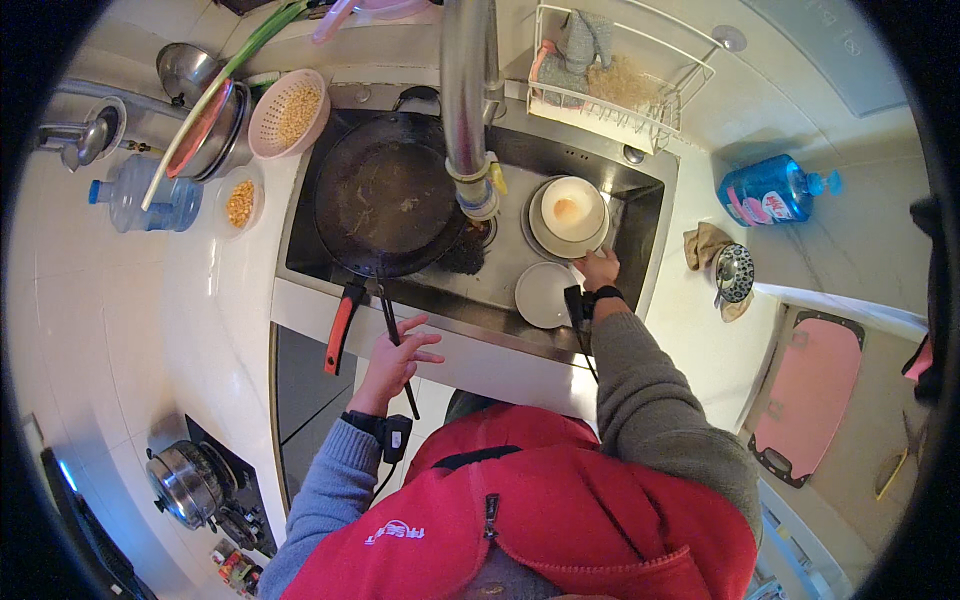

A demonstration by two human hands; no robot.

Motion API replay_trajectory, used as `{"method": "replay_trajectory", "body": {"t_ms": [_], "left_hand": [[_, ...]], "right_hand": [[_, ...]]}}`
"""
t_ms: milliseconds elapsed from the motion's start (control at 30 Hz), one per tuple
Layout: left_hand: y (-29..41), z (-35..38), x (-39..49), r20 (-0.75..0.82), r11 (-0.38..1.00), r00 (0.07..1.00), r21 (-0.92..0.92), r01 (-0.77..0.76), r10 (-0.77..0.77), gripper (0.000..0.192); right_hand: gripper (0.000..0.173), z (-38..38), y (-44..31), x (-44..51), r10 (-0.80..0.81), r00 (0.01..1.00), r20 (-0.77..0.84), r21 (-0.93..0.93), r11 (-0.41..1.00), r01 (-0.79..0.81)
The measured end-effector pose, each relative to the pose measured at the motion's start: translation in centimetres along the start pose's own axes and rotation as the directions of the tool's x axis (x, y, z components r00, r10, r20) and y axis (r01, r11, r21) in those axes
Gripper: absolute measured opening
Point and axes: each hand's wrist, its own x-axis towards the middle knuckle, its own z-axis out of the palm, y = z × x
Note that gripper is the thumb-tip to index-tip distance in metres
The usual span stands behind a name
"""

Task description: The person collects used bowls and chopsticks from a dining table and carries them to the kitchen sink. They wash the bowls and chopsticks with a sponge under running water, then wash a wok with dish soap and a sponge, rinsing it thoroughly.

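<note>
My left hand (395, 360) holds a pair of dark chopsticks (391, 322) at the sink's front edge, several fingers spread. Their tips point towards the rim of a large dark frying pan (386, 196) lying in the left of the sink, its red and black handle (345, 330) over the edge. My right hand (598, 270) touches the lower rim of stacked pale bowls (574, 214) in the sink's right half; whether the fingers grip it I cannot tell. A white plate (541, 295) lies just left of that wrist. A dark scouring pad (465, 253) seems to lie beside the pan.
The metal faucet (466, 112) hangs over the sink (656, 247). Left stand a pink colander (289, 112) of beans, a bowl of corn kernels (240, 202) and a steel pot with scallion on top. Right are a blue detergent bottle (766, 191), a cloth and a patterned bowl (733, 273); a wire rack hangs behind.
</note>
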Motion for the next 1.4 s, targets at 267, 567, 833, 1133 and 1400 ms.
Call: {"method": "replay_trajectory", "body": {"t_ms": [267, 567, 833, 1133, 1400], "left_hand": [[0.3, -0.6, 2.4, 0.172, 0.997, 0.983, -0.052, -0.049, 0.058, 0.042], [-0.2, 7.8, 8.1, 0.328, 0.977, 0.944, -0.211, 0.038, 0.034, 0.042], [-0.9, 7.3, 7.1, 0.236, 0.993, 0.970, 0.092, -0.079, 0.056, 0.042], [0.7, -1.3, 2.1, 0.089, 0.930, 0.973, 0.285, -0.231, 0.214, 0.042], [5.8, 0.5, 2.8, 0.229, 0.876, 0.887, 0.188, -0.445, 0.401, 0.052]], "right_hand": [[0.021, -2.5, -7.6, -14.0, -0.143, 0.873, 0.466, -0.074, 0.977, 0.199], [0.022, 5.3, -9.0, -28.5, -0.231, 0.428, 0.874, -0.166, 0.684, 0.710], [0.019, -0.2, -7.5, -16.8, -0.306, 0.599, 0.740, -0.570, 0.186, 0.800], [0.016, 0.5, -0.5, -10.0, -0.108, 0.691, 0.715, -0.699, -0.086, 0.710], [0.032, -3.1, -7.4, -12.1, -0.197, 0.739, 0.644, -0.700, 0.236, 0.674]]}}
